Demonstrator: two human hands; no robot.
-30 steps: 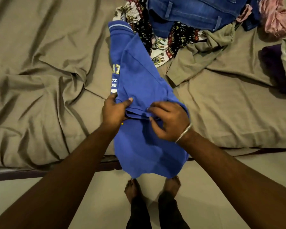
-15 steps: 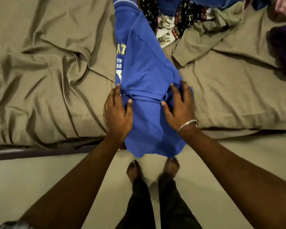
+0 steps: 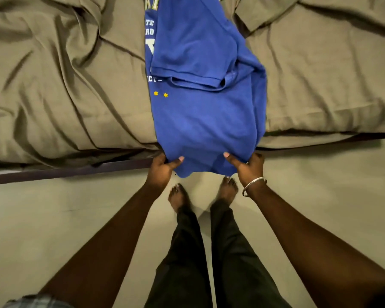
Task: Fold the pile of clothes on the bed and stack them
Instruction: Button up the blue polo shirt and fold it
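Your left hand (image 3: 162, 166) and right hand (image 3: 246, 166) pinch hem of blue cotton printed T-shirt (image 3: 200, 112) overhanging rumpled olive bedsheet (image 3: 65, 85); bare feet below.

One blue shirt (image 3: 206, 112) lies on one bed (image 3: 65, 90); two hands, left (image 3: 162, 166) and right (image 3: 246, 166), pinch its hem; one bangle (image 3: 252, 185) (on the right wrist); two bare feet (image 3: 179, 197); two yellow stars (image 3: 160, 94) on the shirt.
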